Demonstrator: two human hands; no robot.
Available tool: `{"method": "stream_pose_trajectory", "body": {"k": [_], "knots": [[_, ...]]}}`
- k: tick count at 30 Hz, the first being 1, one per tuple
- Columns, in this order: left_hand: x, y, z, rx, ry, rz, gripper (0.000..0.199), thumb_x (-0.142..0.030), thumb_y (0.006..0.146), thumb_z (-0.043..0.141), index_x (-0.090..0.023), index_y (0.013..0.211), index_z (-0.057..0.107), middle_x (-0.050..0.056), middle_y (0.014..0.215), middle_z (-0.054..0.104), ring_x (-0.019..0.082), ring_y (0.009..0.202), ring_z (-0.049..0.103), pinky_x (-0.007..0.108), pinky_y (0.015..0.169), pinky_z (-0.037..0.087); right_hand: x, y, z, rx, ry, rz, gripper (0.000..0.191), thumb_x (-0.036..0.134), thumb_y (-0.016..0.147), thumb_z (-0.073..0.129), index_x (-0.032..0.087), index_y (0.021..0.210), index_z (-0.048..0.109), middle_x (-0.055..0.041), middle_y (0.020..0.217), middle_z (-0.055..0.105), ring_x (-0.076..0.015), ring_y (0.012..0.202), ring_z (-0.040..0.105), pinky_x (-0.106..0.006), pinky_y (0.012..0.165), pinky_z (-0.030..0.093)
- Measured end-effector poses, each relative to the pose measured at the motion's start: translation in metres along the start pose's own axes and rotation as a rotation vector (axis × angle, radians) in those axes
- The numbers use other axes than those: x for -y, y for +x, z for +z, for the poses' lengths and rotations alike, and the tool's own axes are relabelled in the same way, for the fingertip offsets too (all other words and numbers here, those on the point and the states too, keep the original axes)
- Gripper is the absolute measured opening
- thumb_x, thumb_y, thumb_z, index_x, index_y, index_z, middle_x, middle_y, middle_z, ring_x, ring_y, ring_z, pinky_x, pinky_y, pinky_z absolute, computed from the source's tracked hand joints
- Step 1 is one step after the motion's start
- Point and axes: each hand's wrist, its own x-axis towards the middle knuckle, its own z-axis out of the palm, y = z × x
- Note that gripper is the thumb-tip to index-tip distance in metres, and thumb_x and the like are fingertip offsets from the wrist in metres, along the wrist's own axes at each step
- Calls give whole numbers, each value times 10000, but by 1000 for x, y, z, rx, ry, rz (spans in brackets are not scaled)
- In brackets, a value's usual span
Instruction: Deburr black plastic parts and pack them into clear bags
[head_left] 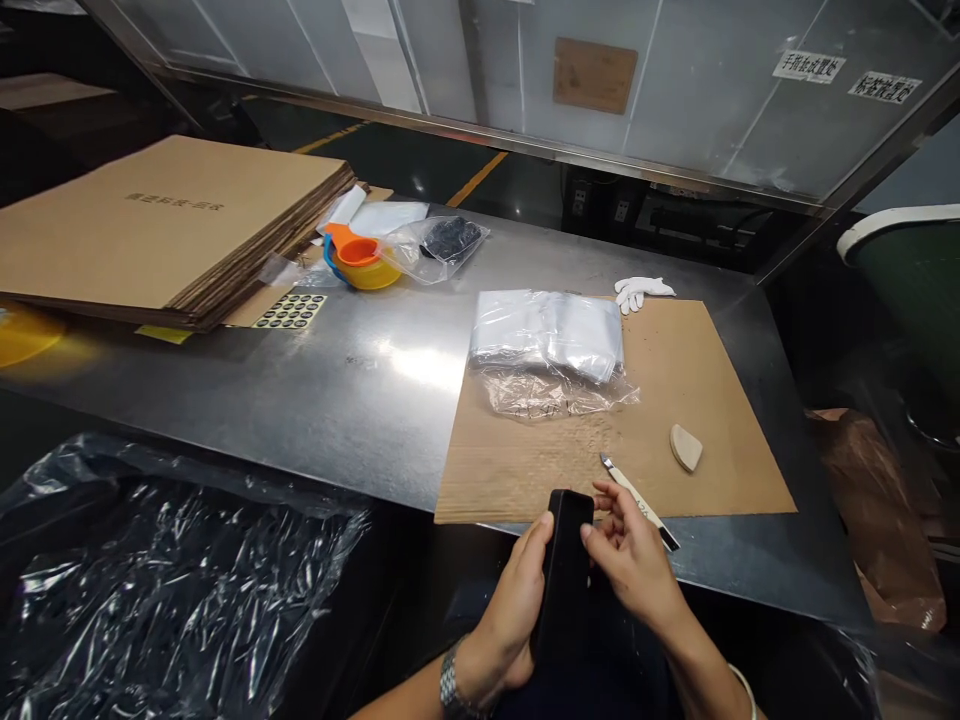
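Observation:
My left hand is closed around the left side of a black, open-topped rectangular case, held upright and tilted at the table's front edge. At the case's upper right rim, my right hand has its fingers curled, with the thumb and fingertips at the wall. Just beyond that hand, a slim white-handled tool with a small metal tip lies on a cardboard sheet. A beige rounded wedge rests farther right on the sheet.
Clear plastic bags and a white glove lie at the back of the sheet. Left stand stacked cardboard, orange and yellow cups, a bag with black contents and a round-sticker sheet. Black plastic covers something front left.

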Motion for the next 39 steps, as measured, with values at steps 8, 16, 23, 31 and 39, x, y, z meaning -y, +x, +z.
{"method": "stream_pose_trajectory", "body": {"k": [8, 16, 23, 31, 39], "knots": [[-2, 4, -6, 81, -18, -221, 450, -463, 895, 381, -88, 879, 628, 60, 617, 640, 96, 440, 557, 174, 407, 423, 3, 23, -12, 88, 60, 34, 296, 423, 813, 555, 138, 798, 631, 24, 505, 549, -91, 436, 498, -198, 423, 386], [-5, 4, -9, 136, 38, -271, 563, -525, 874, 363, -64, 746, 659, 67, 574, 625, 98, 433, 550, 175, 412, 425, 0, 11, -17, -40, 112, 29, 434, 538, 868, 431, 152, 704, 545, -16, 630, 594, -72, 467, 498, -188, 432, 366], [-3, 8, -13, 82, -22, -184, 498, -501, 857, 435, -72, 767, 672, 70, 619, 651, 105, 478, 578, 179, 448, 447, 13, -17, -13, 114, -96, -31, 253, 405, 868, 502, 193, 1002, 531, 11, 698, 570, -117, 613, 543, -231, 561, 411], [-12, 12, -13, 60, -84, -119, 517, -483, 879, 398, -58, 750, 662, 80, 648, 654, 121, 508, 583, 214, 499, 481, 20, -36, 2, 296, -365, 7, 518, 259, 778, 587, 248, 1235, 344, 51, 717, 510, -115, 598, 499, -236, 557, 377], [-15, 14, -20, 66, -139, -140, 547, -502, 879, 383, -64, 708, 663, 73, 561, 630, 117, 457, 572, 210, 464, 470, 17, -33, 17, 379, -162, -1, 625, 161, 798, 498, 249, 1327, 177, 57, 742, 520, -84, 551, 478, -218, 541, 393]]}}
